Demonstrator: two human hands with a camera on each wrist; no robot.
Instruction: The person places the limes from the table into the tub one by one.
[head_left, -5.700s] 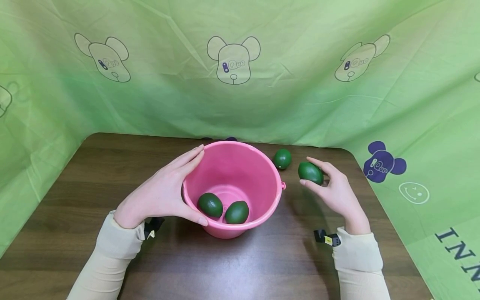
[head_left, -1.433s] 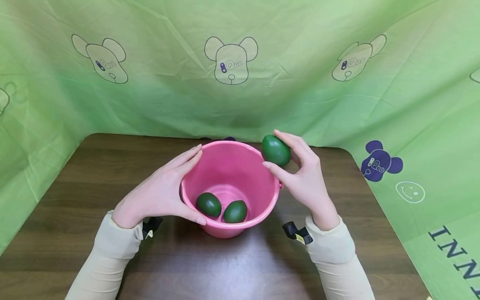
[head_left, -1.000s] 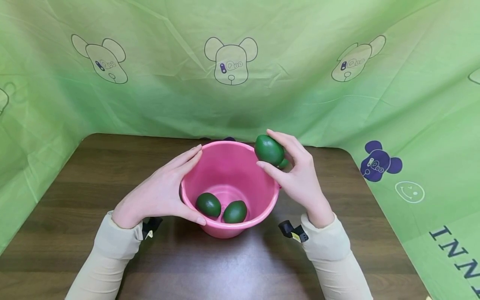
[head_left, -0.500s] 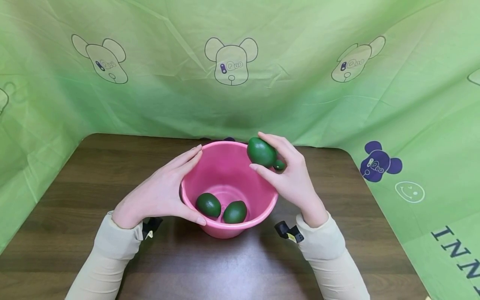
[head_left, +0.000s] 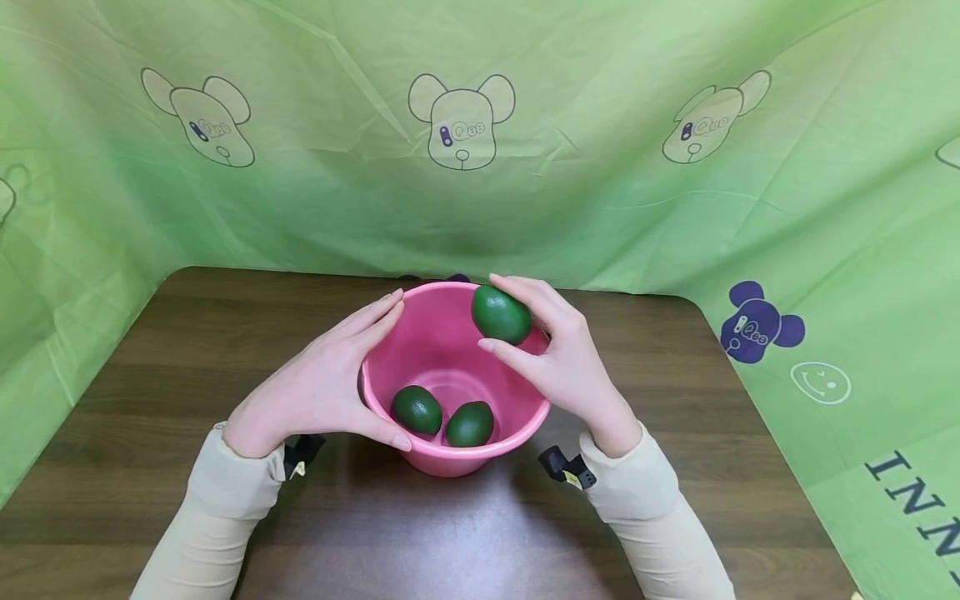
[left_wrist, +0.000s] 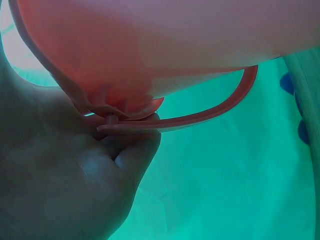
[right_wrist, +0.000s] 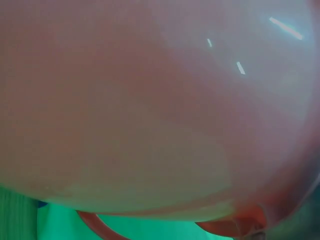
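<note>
A pink bucket [head_left: 442, 461] stands on the table, two dark green avocados [head_left: 417, 409] lying at its bottom. My left hand [head_left: 326, 379] grips its left side, thumb on the near rim and fingers along the far left rim. In the left wrist view, the hand [left_wrist: 65, 165] lies by the peg of the hanging handle [left_wrist: 210, 112]. Between thumb and fingers, my right hand [head_left: 558, 350] pinches a third avocado [head_left: 501, 315] over the bucket's right rim. The bucket's outer wall [right_wrist: 125, 125] fills most of the right wrist view, with the right hand out of sight there.
The brown wooden table [head_left: 225, 325] reaches to a green printed cloth [head_left: 330, 208] at the back and sides. A black wrist camera [head_left: 566, 468] sits under the right wrist, another black camera [head_left: 303, 454] under the left.
My right hand has taken the avocado from the table at right, raised it and brought it left over the bucket. The small avocado behind is now hidden. The left hand has stayed in place.
</note>
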